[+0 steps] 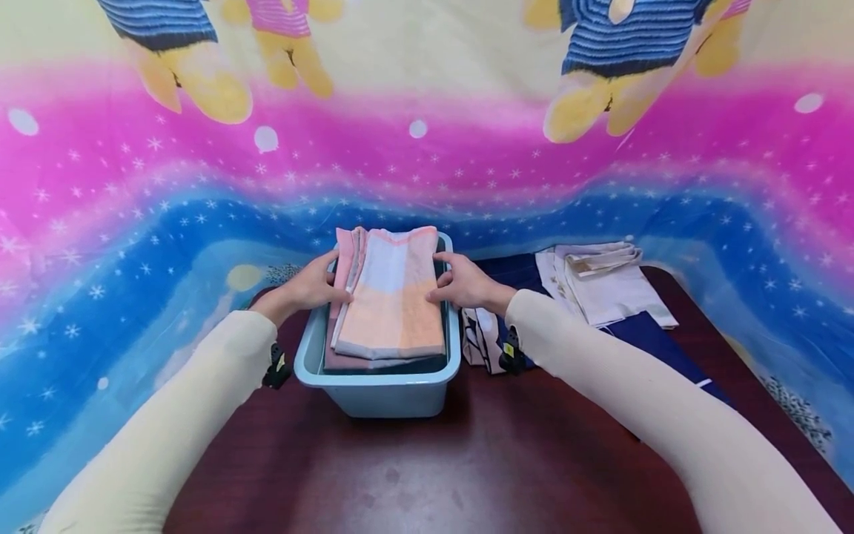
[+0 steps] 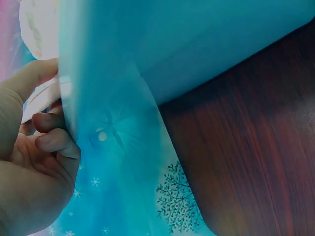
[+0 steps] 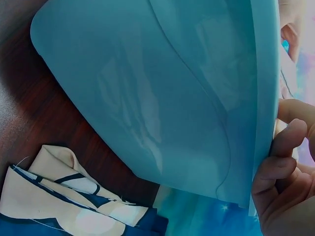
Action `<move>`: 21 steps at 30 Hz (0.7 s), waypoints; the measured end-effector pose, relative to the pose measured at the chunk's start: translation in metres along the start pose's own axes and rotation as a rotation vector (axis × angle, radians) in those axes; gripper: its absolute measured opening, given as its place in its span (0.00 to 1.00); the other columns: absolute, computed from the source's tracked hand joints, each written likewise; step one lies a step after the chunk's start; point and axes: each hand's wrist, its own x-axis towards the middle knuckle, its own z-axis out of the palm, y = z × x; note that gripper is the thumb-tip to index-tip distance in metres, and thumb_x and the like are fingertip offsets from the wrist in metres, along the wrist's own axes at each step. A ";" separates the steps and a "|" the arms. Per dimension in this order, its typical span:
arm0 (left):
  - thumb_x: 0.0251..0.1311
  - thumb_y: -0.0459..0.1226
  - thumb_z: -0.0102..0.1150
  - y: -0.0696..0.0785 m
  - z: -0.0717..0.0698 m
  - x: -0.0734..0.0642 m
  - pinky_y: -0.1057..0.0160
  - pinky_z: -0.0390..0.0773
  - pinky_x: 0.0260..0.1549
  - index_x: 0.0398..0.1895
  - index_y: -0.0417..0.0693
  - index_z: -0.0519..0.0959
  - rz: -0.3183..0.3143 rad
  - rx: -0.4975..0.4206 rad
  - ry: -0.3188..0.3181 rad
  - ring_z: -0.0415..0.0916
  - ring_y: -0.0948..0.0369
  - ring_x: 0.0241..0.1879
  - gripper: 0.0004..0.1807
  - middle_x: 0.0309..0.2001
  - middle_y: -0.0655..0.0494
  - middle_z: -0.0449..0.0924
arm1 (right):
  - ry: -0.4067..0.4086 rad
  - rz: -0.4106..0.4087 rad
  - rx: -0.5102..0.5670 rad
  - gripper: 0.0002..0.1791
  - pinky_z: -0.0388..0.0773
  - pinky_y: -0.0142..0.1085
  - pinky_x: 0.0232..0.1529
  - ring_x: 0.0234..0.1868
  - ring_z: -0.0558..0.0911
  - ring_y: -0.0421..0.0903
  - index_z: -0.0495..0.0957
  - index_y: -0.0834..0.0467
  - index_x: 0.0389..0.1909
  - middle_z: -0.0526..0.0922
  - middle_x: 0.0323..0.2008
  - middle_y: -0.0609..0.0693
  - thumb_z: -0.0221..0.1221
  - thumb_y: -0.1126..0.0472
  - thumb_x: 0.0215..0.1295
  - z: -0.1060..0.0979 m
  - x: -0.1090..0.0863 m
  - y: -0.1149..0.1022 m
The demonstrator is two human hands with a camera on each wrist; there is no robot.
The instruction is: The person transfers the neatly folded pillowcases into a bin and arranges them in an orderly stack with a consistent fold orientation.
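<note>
- Folded cloth (image 1: 390,319), orange, grey and pale blue in blocks: lies at the mouth of the bin, directly between the two hands; long axis runs away from the person, near end inside the near rim, far end up by the far rim.
- Left hand (image 1: 310,285): at the cloth's left long side, about midway along; thumb over the top edge, fingers bent beside it, gap narrow; appears to pinch the pink cloth (image 1: 343,256) layered there together with the folded cloth.
- Right hand (image 1: 467,280): opposite, at the right long side; thumb and index curled in on the edge, a light pinch by appearance. Neither hand is nearer; the pair spans the short width.
- Bin (image 1: 394,400), pale blue plastic: upright, beneath the cloth; knuckles lie close to its side rims in both wrist views. Depth of the cloth inside: cannot be told.
- Navy cloth (image 1: 660,345), white cloth (image 1: 617,293), beige patterned cloth (image 3: 64,206): grouped right of the bin.
- Table (image 1: 394,475): dark red-brown wood grain, under all.
</note>
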 end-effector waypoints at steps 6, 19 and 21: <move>0.65 0.34 0.63 0.002 -0.001 0.000 0.40 0.76 0.61 0.83 0.55 0.32 -0.002 0.014 -0.016 0.78 0.41 0.62 0.56 0.67 0.33 0.72 | 0.023 0.024 -0.062 0.49 0.79 0.35 0.32 0.37 0.83 0.46 0.47 0.55 0.81 0.87 0.49 0.57 0.66 0.59 0.67 -0.001 0.000 -0.002; 0.65 0.37 0.64 0.003 0.000 0.000 0.41 0.76 0.61 0.83 0.51 0.34 -0.101 0.106 0.009 0.77 0.41 0.63 0.55 0.68 0.33 0.70 | 0.075 0.019 -0.135 0.47 0.85 0.38 0.41 0.45 0.87 0.48 0.52 0.56 0.79 0.88 0.48 0.56 0.67 0.58 0.65 0.006 0.000 -0.005; 0.65 0.38 0.65 0.003 0.000 -0.001 0.40 0.76 0.61 0.83 0.49 0.35 -0.114 0.128 0.016 0.76 0.41 0.63 0.55 0.69 0.33 0.70 | 0.076 0.020 -0.137 0.47 0.85 0.39 0.43 0.46 0.87 0.48 0.53 0.56 0.79 0.88 0.48 0.56 0.68 0.58 0.65 0.007 0.000 -0.006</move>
